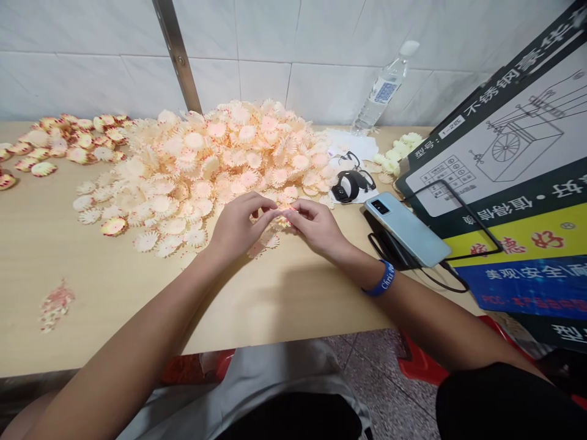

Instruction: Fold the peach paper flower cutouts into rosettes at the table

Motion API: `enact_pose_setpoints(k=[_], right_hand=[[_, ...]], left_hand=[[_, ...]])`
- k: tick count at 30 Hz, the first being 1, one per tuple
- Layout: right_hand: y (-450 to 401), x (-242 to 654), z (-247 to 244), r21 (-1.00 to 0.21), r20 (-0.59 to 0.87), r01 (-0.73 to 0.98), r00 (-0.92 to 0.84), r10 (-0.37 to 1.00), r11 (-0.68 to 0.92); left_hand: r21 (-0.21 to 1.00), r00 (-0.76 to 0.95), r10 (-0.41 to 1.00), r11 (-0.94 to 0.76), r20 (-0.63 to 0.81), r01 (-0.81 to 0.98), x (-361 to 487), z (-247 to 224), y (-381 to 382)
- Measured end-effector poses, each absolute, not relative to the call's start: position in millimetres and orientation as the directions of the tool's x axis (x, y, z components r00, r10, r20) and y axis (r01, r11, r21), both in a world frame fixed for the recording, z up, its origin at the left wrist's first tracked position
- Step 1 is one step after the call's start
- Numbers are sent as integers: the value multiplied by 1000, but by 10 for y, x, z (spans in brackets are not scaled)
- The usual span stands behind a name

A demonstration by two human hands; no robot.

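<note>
My left hand (241, 226) and my right hand (320, 229) meet in front of a big heap of pale pink, scalloped petal discs (247, 153). Both are closed, thumbs and fingertips pinching a small petal disc (284, 221) with yellowish and red edges. My fingers cover most of it, so its exact form is hard to make out. Just below the fingertips, a few loose pale petal discs (270, 240) lie on the table. One disc with a yellow and red rim (114, 227) rests at the heap's left front.
Flower heads with red-tipped rims (80, 139) lie at the table's back left, small scraps (57, 305) at the front left. To the right are a water bottle (383, 91), a watch (346, 186), glasses (362, 174), a phone (408, 227) with a cable and a large printed box (504, 177).
</note>
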State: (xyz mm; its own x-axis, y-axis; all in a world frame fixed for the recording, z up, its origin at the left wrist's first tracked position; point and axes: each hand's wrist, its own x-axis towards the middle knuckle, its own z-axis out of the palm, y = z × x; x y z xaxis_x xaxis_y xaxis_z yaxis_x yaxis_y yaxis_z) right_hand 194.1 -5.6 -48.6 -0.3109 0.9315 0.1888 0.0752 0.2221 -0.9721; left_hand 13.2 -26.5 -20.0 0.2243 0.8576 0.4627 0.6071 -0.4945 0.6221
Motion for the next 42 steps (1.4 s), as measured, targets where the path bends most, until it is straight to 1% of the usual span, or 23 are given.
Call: enact_pose_setpoints(k=[3,7,12,16,21,25,27,32,37,42], right_hand=[[-39,1951,-517,-970,186,91,-317,930,225],[-21,1956,-538,-974,170,87,-344,923,211],[-25,1944,-504,-979,147,81,-370,917,190],[-28,1944,-492,-977,138,102,-378,915,189],[-22,1951,-505,-967,158,135,-357,921,218],[-32,1949,-495,-971,155,119,-349,924,208],[-35,1951,-494,-971,154,117,-357,921,208],[-26,1965,-497,-970,147,121,-409,900,213],[-24,1960,-471,-971,151,99,-450,880,217],[-2,1958,-488,-981,128,72,-460,878,181]], left_hand=[[700,234,900,-434,368,567,162,-208,-259],[776,200,943,-331,265,536,193,-204,-268],[839,159,967,-252,198,482,174,-192,-269],[853,159,973,-224,168,472,142,-180,-264],[853,216,959,-265,184,450,168,-171,-294],[828,197,961,-267,193,492,177,-192,-287],[840,166,973,-225,163,494,167,-190,-276],[901,113,991,-116,75,418,152,-161,-272],[931,145,989,-63,11,360,156,-151,-285],[959,160,983,47,-95,278,164,-89,-305]])
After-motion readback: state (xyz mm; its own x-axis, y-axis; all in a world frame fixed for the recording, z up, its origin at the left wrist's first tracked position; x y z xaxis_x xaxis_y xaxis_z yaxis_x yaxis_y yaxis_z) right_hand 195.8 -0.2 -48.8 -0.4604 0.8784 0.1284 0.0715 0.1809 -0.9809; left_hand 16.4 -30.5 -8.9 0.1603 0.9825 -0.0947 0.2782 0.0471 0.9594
